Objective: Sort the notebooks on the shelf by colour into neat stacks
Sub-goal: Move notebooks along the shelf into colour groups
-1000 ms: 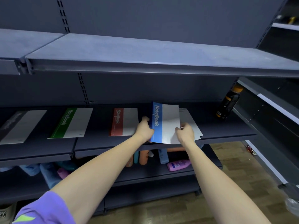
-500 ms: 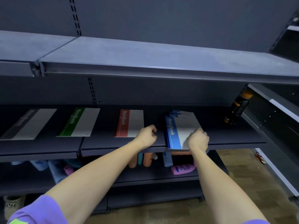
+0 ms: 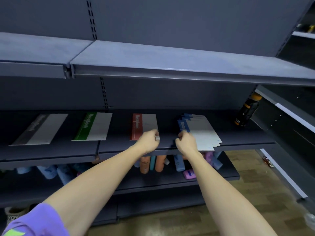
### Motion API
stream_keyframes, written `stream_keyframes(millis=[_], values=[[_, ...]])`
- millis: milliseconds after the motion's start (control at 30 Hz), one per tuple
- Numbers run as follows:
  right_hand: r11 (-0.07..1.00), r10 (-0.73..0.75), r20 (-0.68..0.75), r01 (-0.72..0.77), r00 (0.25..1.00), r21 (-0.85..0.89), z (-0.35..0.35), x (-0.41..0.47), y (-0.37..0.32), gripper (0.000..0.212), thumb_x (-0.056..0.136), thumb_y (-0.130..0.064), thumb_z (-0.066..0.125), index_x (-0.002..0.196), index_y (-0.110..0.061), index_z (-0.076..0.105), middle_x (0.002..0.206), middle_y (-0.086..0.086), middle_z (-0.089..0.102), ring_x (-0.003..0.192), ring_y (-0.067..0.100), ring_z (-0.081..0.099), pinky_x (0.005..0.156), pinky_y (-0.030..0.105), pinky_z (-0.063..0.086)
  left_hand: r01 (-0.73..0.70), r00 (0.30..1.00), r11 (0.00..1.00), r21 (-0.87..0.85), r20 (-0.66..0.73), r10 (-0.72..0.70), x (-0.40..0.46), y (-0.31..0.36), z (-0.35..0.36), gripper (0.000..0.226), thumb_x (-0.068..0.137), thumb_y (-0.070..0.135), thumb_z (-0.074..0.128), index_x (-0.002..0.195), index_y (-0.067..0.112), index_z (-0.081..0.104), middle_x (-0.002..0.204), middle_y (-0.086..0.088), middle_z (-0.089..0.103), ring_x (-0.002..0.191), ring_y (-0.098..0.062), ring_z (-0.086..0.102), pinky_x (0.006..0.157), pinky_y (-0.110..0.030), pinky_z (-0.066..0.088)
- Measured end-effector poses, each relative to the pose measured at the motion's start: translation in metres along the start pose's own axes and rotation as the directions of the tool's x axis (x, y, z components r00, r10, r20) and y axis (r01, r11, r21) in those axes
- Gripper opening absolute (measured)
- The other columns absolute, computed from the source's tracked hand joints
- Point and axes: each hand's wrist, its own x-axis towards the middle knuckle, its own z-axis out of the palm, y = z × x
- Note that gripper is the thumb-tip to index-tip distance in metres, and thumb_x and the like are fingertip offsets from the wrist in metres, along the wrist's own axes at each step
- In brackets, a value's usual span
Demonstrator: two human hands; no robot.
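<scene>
shelf (image 3: 238, 138) | grey, green, red notebooks, blue stack (image 3: 202, 132), bottle (image 3: 246, 113)

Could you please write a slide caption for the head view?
Both hands at the shelf edge beside the fanned blue stack.

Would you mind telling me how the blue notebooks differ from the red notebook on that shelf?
The blue notebooks lie fanned, several edges showing; the red notebook shows one squared outline. The blue notebooks sit askew, their near corner at the shelf edge; the red notebook lies straighter and further back. Both have a coloured "NoteBook" band beside a pale cover.
</scene>
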Motion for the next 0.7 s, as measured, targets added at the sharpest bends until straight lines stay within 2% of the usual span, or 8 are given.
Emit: stream_keyframes(millis=[100, 267, 467, 600, 700], values=[[0.997, -0.077, 0.068, 0.075, 0.995, 0.035, 0.022, -0.022, -0.039, 0.028, 0.091, -0.018, 0.054, 0.117, -0.009, 0.060, 0.119, 0.013, 0.060, 0.109, 0.031, 0.056, 0.085, 0.032, 0.044, 0.002, 0.999, 1.000, 0.004, -0.034, -0.001, -0.020, -0.024, -0.026, 0.027, 0.093, 0.022, 0.055, 0.119, 0.016, 0.056, 0.112, -0.008, 0.064, 0.100, -0.030, 0.061, 0.089, -0.043, 0.053], [0.985, -0.172, 0.202, 0.167, 0.964, 0.041, 0.074, -0.062, -0.110, 0.026, 0.091, -0.019, 0.057, 0.115, -0.008, 0.060, 0.113, 0.014, 0.065, 0.108, 0.032, 0.059, 0.084, 0.032, 0.045, 0.070, 0.993, 0.997, 0.030, -0.094, -0.067, -0.073, -0.095, -0.077, 0.028, 0.094, 0.022, 0.056, 0.121, 0.015, 0.057, 0.112, -0.008, 0.065, 0.103, -0.030, 0.061, 0.088, -0.038, 0.051], [0.954, -0.288, 0.319, 0.301, 0.903, 0.009, 0.145, -0.113, -0.199, 0.025, 0.091, -0.022, 0.057, 0.114, -0.011, 0.059, 0.116, 0.010, 0.061, 0.108, 0.031, 0.057, 0.081, 0.030, 0.040, 0.189, 0.970, 0.975, 0.113, -0.177, -0.168, -0.150, -0.193, -0.141, 0.035, 0.095, 0.024, 0.054, 0.129, 0.014, 0.056, 0.129, -0.009, 0.061, 0.121, -0.030, 0.053, 0.099, -0.042, 0.046], [0.922, -0.363, 0.382, 0.386, 0.850, 0.018, 0.191, -0.148, -0.261, 0.030, 0.090, -0.025, 0.059, 0.118, -0.013, 0.058, 0.116, 0.008, 0.062, 0.109, 0.028, 0.058, 0.090, 0.033, 0.045, 0.245, 0.953, 0.958, 0.148, -0.221, -0.209, -0.204, -0.251, -0.178, 0.034, 0.094, 0.025, 0.054, 0.127, 0.015, 0.056, 0.125, -0.007, 0.061, 0.120, -0.030, 0.051, 0.096, -0.042, 0.045], [0.890, -0.424, 0.431, 0.455, 0.797, 0.035, 0.225, -0.177, -0.306, 0.030, 0.090, -0.024, 0.059, 0.119, -0.014, 0.057, 0.116, 0.008, 0.062, 0.109, 0.027, 0.057, 0.090, 0.033, 0.045, 0.305, 0.932, 0.938, 0.168, -0.254, -0.258, -0.244, -0.293, -0.204, 0.031, 0.094, 0.024, 0.053, 0.124, 0.015, 0.056, 0.121, -0.008, 0.061, 0.117, -0.031, 0.050, 0.094, -0.043, 0.045]])
